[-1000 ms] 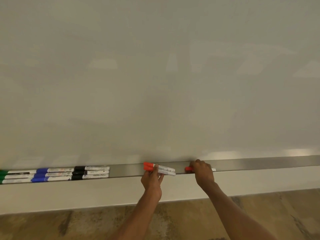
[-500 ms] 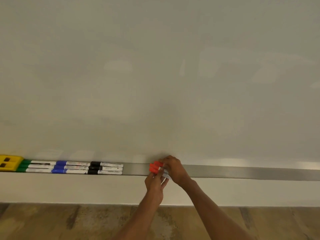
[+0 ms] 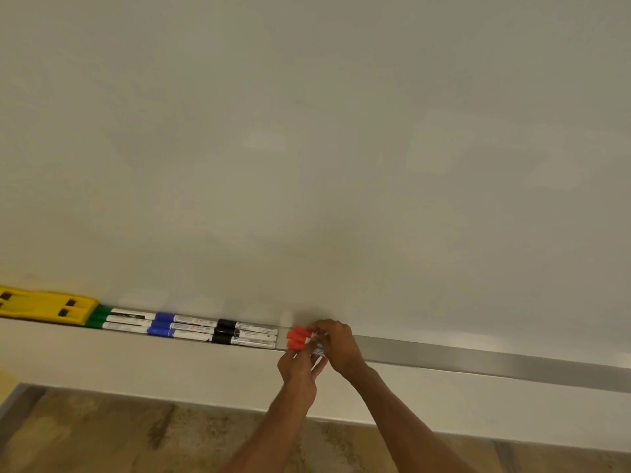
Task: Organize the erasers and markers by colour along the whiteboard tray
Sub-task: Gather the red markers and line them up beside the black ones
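Observation:
Red-capped markers are bunched together just right of the black markers, caps pointing left. My left hand grips them from below and my right hand closes over their white barrels from the right, hiding most of them. Along the metal tray to the left lie black markers, then blue markers, then green markers, each colour in a stacked group. A yellow eraser sits at the far left end.
The blank whiteboard fills the upper view. The tray stretches bare to the right of my hands. Below it is a white wall strip and a brown floor.
My right hand brought a third red marker leftward and joined it to the ones in my left hand. Both hands moved left along the tray, close to the black markers. The view shifted left, revealing the yellow eraser.

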The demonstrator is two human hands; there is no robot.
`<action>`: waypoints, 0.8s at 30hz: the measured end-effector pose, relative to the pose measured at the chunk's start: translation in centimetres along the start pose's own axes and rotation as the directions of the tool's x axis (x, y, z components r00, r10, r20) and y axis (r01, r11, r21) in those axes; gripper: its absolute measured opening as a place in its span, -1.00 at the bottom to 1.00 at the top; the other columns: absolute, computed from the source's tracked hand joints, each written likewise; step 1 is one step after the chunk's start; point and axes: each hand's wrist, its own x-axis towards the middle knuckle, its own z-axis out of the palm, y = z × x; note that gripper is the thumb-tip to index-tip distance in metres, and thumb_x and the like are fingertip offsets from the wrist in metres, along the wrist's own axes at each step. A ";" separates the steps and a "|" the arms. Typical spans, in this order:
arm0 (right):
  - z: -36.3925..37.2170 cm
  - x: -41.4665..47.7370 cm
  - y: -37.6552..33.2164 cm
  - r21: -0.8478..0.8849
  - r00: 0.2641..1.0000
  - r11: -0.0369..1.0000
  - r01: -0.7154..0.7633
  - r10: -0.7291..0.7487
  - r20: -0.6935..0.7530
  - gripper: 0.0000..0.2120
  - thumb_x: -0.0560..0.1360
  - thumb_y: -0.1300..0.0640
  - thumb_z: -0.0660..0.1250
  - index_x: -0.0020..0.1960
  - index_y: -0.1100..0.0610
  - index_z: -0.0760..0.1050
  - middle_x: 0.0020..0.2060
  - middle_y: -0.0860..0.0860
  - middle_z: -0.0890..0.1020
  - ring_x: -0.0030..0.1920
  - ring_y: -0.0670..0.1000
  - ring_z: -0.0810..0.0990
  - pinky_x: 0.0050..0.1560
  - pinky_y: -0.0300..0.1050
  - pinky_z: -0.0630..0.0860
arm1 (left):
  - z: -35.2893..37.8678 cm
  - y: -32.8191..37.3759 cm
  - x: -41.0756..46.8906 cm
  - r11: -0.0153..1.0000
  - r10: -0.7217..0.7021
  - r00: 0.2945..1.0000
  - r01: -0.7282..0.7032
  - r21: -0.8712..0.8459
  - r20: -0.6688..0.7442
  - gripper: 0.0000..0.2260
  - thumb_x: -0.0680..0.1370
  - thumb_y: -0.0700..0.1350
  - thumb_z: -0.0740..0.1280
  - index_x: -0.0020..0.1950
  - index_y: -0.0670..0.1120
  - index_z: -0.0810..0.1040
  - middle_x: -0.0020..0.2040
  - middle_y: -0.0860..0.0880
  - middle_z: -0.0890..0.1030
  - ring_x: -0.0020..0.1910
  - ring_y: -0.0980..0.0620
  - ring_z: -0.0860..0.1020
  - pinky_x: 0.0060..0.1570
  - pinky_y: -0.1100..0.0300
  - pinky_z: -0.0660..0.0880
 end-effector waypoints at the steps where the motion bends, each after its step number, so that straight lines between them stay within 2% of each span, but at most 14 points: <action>1: 0.3 0.1 -0.2 0.008 1.000 1.000 -0.005 0.005 -0.004 -0.74 0.40 0.27 0.27 0.03 0.16 0.64 -0.07 0.11 0.71 -0.06 0.07 0.66 0.01 -0.11 0.54 | -0.2 0.3 0.1 1.000 0.001 1.000 -0.001 -0.004 -0.011 -0.79 0.43 -0.33 0.44 0.05 -0.23 0.58 -0.09 -0.21 0.65 -0.17 -0.13 0.63 -0.27 0.06 0.60; 3: 1.0 0.3 -0.7 0.018 1.000 1.000 -0.012 0.012 0.001 -0.72 0.39 0.25 0.25 0.04 0.17 0.63 -0.06 0.10 0.71 -0.05 0.05 0.65 0.01 -0.14 0.55 | -0.5 0.8 0.3 1.000 0.005 0.999 -0.006 -0.014 -0.044 -0.78 0.43 -0.32 0.45 0.06 -0.24 0.58 -0.14 -0.19 0.65 -0.17 -0.13 0.64 -0.35 0.11 0.59; 4: 1.4 0.4 -0.8 0.025 1.000 0.999 -0.021 0.021 0.004 -0.71 0.41 0.28 0.23 0.06 0.17 0.61 -0.05 0.10 0.70 -0.03 0.04 0.65 0.01 -0.22 0.55 | -0.6 1.0 0.4 1.000 0.006 0.998 -0.007 -0.019 -0.062 -0.77 0.43 -0.32 0.45 0.07 -0.25 0.58 -0.16 -0.19 0.65 -0.19 -0.12 0.63 -0.38 0.12 0.59; 6: 2.0 0.6 -0.9 0.036 0.999 0.998 -0.051 0.051 0.008 -0.67 0.45 0.36 0.20 0.13 0.15 0.58 0.01 0.10 0.69 0.02 0.01 0.64 -0.04 -0.51 0.45 | -0.8 1.5 0.6 0.999 0.006 0.996 -0.009 -0.031 -0.091 -0.74 0.43 -0.32 0.44 0.10 -0.26 0.57 -0.18 -0.18 0.64 -0.23 -0.10 0.62 -0.38 0.13 0.58; 8: 2.5 0.7 -0.9 0.053 0.997 0.996 -0.072 0.072 -0.003 -0.65 0.48 0.37 0.19 0.16 0.12 0.56 0.05 0.07 0.67 0.06 -0.03 0.61 -0.06 -0.61 0.36 | -1.0 2.0 0.7 0.999 0.008 0.995 -0.012 -0.040 -0.098 -0.71 0.43 -0.32 0.45 0.13 -0.27 0.56 -0.18 -0.18 0.63 -0.23 -0.10 0.61 -0.32 0.08 0.58; 9: 2.7 0.7 -0.9 0.061 0.996 0.995 -0.083 0.086 -0.036 -0.68 0.49 0.34 0.21 0.16 0.10 0.56 0.06 0.04 0.66 0.08 -0.06 0.59 -0.02 -0.58 0.36 | -1.1 2.3 0.8 0.999 0.008 0.995 -0.012 -0.046 -0.094 -0.70 0.43 -0.32 0.45 0.14 -0.27 0.55 -0.17 -0.19 0.62 -0.22 -0.11 0.61 -0.28 0.04 0.59; 11: 3.1 0.5 -0.6 0.088 0.970 0.988 -0.125 0.140 -0.197 -0.77 0.53 0.25 0.27 0.14 0.09 0.57 0.08 -0.02 0.64 0.12 -0.07 0.53 0.11 -0.39 0.37 | -1.2 2.7 1.1 0.998 0.007 0.996 -0.012 -0.065 -0.084 -0.67 0.43 -0.33 0.44 0.17 -0.27 0.52 -0.11 -0.22 0.62 -0.17 -0.16 0.61 -0.19 -0.03 0.59; 14: 3.7 0.0 0.2 0.207 0.867 0.955 -0.212 0.281 -0.411 -0.82 0.56 0.16 0.27 0.12 0.15 0.56 0.06 0.03 0.64 0.12 0.04 0.54 0.21 -0.08 0.45 | -1.5 3.2 1.5 0.995 0.007 0.996 -0.015 -0.095 -0.088 -0.65 0.43 -0.31 0.45 0.19 -0.25 0.51 0.02 -0.25 0.60 -0.06 -0.20 0.59 -0.15 -0.03 0.58; 16: 3.9 -0.3 0.5 0.386 0.800 0.882 -0.272 0.430 -0.419 -0.83 0.57 0.11 0.27 0.09 0.17 0.53 -0.03 0.08 0.64 0.04 0.12 0.59 0.10 0.03 0.53 | -1.6 3.4 1.6 0.994 0.002 0.996 -0.012 -0.111 -0.088 -0.63 0.44 -0.30 0.45 0.22 -0.27 0.49 0.04 -0.26 0.59 -0.03 -0.21 0.58 -0.08 -0.06 0.57; 18: 4.2 -0.7 0.5 0.609 0.770 0.724 -0.325 0.576 -0.274 -0.81 0.57 0.06 0.26 0.08 0.16 0.50 -0.06 0.13 0.63 -0.06 0.12 0.62 -0.09 0.01 0.59 | -1.9 3.5 1.8 0.993 -0.006 0.997 -0.004 -0.119 -0.081 -0.61 0.45 -0.31 0.43 0.26 -0.29 0.47 0.07 -0.27 0.58 0.03 -0.23 0.58 0.02 -0.08 0.54; 20: 4.5 -1.2 0.4 0.759 0.794 0.565 -0.323 0.598 -0.108 -0.80 0.58 0.07 0.25 0.09 0.18 0.49 -0.07 0.16 0.62 -0.13 0.08 0.62 -0.26 -0.09 0.59 | -2.2 3.5 1.8 0.992 -0.012 0.997 0.001 -0.128 -0.080 -0.61 0.46 -0.31 0.42 0.27 -0.27 0.47 0.13 -0.29 0.58 0.13 -0.28 0.57 0.09 -0.12 0.53; 24: 4.8 -1.9 0.2 0.903 0.830 0.382 -0.198 0.555 -0.053 -0.81 0.57 0.18 0.28 0.12 0.27 0.47 -0.06 0.18 0.62 -0.04 0.12 0.63 -0.18 -0.12 0.64 | -2.7 3.6 1.4 0.991 -0.013 0.998 0.006 -0.131 -0.053 -0.61 0.48 -0.31 0.40 0.29 -0.24 0.45 0.18 -0.30 0.56 0.19 -0.31 0.54 0.09 -0.13 0.52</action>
